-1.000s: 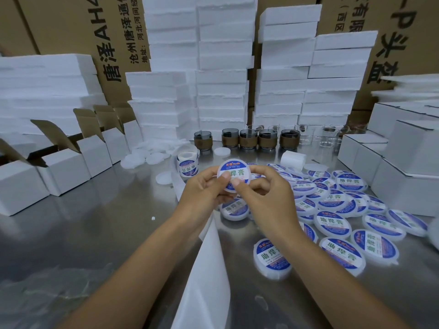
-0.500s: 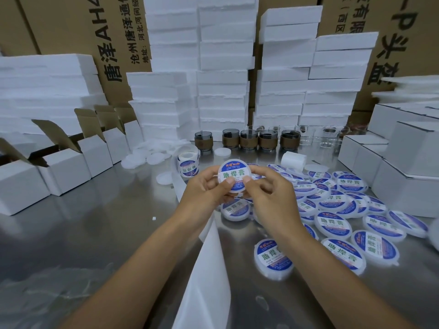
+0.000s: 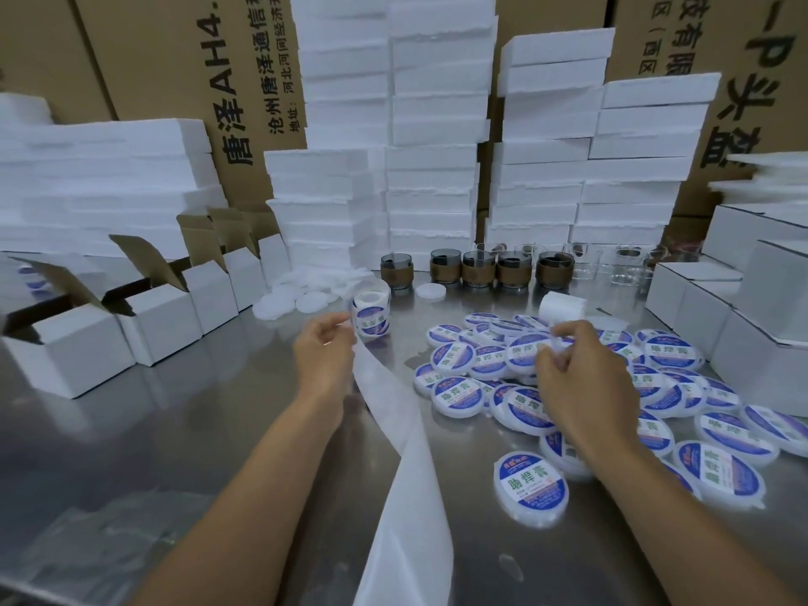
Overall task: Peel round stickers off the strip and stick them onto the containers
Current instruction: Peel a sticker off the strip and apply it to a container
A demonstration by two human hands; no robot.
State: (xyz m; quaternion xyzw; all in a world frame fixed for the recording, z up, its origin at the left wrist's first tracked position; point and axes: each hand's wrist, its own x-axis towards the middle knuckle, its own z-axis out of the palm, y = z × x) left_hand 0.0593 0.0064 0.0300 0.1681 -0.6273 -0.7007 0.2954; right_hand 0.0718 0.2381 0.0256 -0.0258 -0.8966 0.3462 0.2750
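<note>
Judging by the hands, a fresh sticker is being fetched. The left hand (image 3: 325,352) pinches the strip (image 3: 393,413) beside the sticker roll (image 3: 371,314), far centre. The right hand (image 3: 577,378) hovers curled over labelled containers (image 3: 457,395) on the right, and blur hides whether it grips anything. Next it must peel one sticker cleanly.

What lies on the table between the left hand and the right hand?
In the head view: the white backing strip at the left hand, bare steel table, then labelled containers up to the right hand.
</note>
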